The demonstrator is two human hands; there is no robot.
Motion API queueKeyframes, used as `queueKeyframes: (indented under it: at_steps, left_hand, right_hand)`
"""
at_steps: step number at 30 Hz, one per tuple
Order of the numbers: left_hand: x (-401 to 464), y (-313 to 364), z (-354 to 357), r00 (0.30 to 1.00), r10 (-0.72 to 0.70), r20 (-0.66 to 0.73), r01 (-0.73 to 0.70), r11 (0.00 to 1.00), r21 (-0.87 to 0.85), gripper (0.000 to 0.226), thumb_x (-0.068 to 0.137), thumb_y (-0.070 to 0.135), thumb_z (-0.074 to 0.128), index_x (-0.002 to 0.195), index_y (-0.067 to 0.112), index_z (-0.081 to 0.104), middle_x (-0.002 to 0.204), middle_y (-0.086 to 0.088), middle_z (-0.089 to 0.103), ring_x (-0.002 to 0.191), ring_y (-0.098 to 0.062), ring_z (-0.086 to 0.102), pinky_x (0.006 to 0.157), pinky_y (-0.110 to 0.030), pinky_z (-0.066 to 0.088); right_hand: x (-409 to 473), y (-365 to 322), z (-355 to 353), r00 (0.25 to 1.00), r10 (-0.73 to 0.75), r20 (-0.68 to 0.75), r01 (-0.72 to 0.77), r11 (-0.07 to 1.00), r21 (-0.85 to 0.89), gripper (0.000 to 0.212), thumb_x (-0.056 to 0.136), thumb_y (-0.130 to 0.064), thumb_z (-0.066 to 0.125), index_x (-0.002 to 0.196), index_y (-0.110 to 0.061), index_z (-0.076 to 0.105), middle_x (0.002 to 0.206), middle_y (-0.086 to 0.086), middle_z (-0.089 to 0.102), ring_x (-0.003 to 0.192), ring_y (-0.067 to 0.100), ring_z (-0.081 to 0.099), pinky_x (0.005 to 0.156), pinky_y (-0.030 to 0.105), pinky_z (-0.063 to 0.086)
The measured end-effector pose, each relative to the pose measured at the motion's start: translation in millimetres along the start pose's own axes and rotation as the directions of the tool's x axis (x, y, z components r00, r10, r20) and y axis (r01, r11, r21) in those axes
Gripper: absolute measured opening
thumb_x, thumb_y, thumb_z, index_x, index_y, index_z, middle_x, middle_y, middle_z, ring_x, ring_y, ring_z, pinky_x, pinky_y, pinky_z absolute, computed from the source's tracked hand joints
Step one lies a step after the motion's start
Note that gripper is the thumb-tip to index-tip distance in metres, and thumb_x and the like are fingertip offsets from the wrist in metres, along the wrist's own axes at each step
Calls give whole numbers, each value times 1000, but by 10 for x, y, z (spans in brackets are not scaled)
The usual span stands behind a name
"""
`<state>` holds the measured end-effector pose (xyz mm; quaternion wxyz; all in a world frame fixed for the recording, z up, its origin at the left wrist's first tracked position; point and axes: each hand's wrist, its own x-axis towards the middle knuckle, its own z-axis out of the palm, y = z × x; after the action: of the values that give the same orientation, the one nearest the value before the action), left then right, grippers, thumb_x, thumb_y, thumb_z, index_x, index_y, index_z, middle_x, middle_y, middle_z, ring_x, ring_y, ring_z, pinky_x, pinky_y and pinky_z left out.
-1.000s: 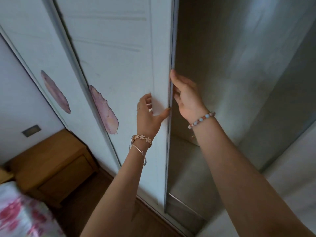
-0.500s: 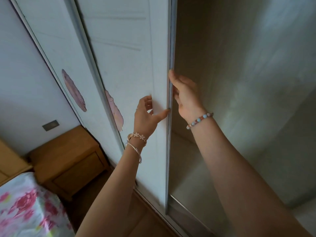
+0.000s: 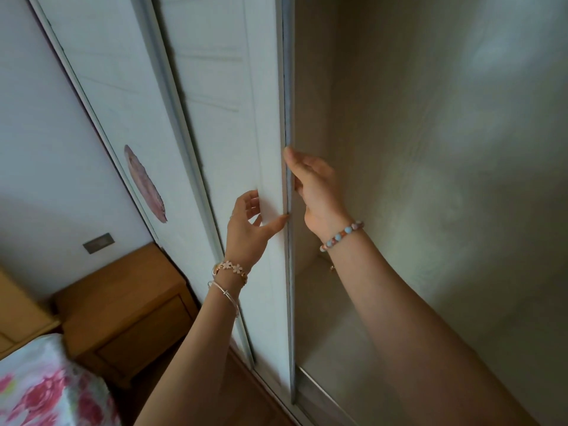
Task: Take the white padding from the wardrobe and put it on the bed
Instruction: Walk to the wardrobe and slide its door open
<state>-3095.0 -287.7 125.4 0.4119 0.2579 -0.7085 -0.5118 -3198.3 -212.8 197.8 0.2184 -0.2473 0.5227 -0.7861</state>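
While both my hands work at the wardrobe (image 3: 430, 179), I see a white sliding door (image 3: 233, 149) standing just left of centre, its grey edge running top to bottom. My left hand (image 3: 249, 229) lies against the door's front face, fingers loosely spread and holding nothing, thumb tip touching the door edge. My right hand (image 3: 316, 189) is just right of that edge, fingers curled around it from inside the opening, index tip pressed on the edge higher up. The two hands sit close, with only the door edge between them.

To the right the wardrobe interior is open, dim and beige, with a bare shelf (image 3: 332, 333) low down. I cannot see any white padding there; where it lies I cannot tell.

At the near left corner a bed (image 3: 46, 392) with a pink floral cover shows, well apart from both hands. A wooden nightstand (image 3: 129, 315) stands just beyond it, against the wall.
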Motion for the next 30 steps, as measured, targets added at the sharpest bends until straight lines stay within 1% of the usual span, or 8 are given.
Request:
queueKeyframes:
  at_steps: [2,6,8,11,14,18,24,30]
  left_hand:
    - [112,-55,-83,1000,-16,-10,15,1000,-25,68,74,19,88,132,15,52,127,-5,62,115,-17,60,95,-26,53]
    - [288,-125,-226,999,-27,-26,26,999,-46,68,72,19,89,132,17,56,125,-4,64,115,-16,61,88,-17,53]
    - [368,-148,-288,999,-19,-34,18,999,-35,66,72,20,89,130,20,56,123,0,65,113,-13,61,82,-10,52]
    - [480,-171,-372,999,-6,-47,6,1000,-3,66,73,22,88,130,24,55,122,5,63,111,-10,61,74,-3,49]
    - [573,-198,-444,998,9,-63,-6,999,46,72,73,23,88,136,17,54,127,2,62,108,-9,61,71,-1,47]
    - [715,-235,-561,996,28,-80,-18,992,125,74,73,29,88,138,15,54,127,3,62,105,-10,61,68,3,42]
    - [903,-284,-692,993,35,-114,-16,987,162,69,71,28,90,131,12,60,120,3,66,100,-8,62,67,2,43]
    - [1027,-354,-781,986,31,-164,6,976,219,69,71,37,88,130,11,62,115,6,65,102,-10,64,80,-9,45]
  right_hand:
    - [86,40,118,1000,2,8,-2,1000,-9,9,85,-32,76,86,-24,73,97,-6,76,99,10,69,88,29,51]
    - [207,98,304,1000,5,8,-5,1000,-21,12,86,-32,76,88,-21,74,106,4,76,108,20,68,99,42,52]
    - [264,134,394,1000,2,0,-2,1000,-27,13,85,-32,76,88,-20,74,105,5,77,107,22,69,100,44,52]
    - [354,189,522,1000,-15,-12,14,999,-48,11,85,-35,76,83,-24,74,95,-3,77,98,17,69,89,37,55]
    - [436,228,609,1000,-21,-17,20,998,-52,12,84,-35,77,79,-25,73,81,-9,73,84,11,64,75,29,49]
    - [554,279,739,1000,-9,-5,9,999,-42,13,84,-33,78,81,-22,72,80,-10,71,81,7,64,75,26,48]
    - [706,364,923,1000,0,-2,0,999,-45,14,83,-33,78,83,-22,71,81,-14,71,76,-3,63,69,18,46]
    - [866,441,1092,1000,12,25,-11,998,-61,14,83,-34,79,80,-23,71,80,-12,70,80,3,62,74,25,47]
